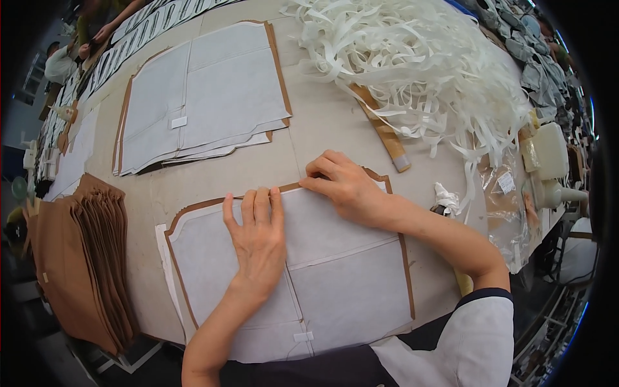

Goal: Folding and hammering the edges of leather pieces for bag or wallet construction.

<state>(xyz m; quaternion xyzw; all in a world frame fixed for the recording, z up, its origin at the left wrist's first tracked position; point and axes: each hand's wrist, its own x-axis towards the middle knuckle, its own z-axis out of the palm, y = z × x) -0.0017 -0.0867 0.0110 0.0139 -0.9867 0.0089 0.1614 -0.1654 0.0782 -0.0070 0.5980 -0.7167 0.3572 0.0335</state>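
Note:
In front of me on the table lies a fabric panel [348, 277] with a white backing, stitched seams and a narrow brown edge. My left hand [256, 242] lies flat on it, fingers stretched toward the far edge and a little apart. Farther right, my right hand [351, 187] has thumb and fingers pinched on the brown edge of the panel at the far side. Exactly what lies between those fingertips is partly hidden. A small white tag [303, 337] shows near the panel's close side. A white strip [169, 274] sticks out beneath its left edge.
Beyond the panel is a stack of similar panels [225, 84]. Folded brown pieces [84, 258] stand at the left. A heap of white tape [412, 64] covers the far right, over a brown strip [383, 135]. Plastic bags [506, 206] and a white bottle [561, 193] lie right.

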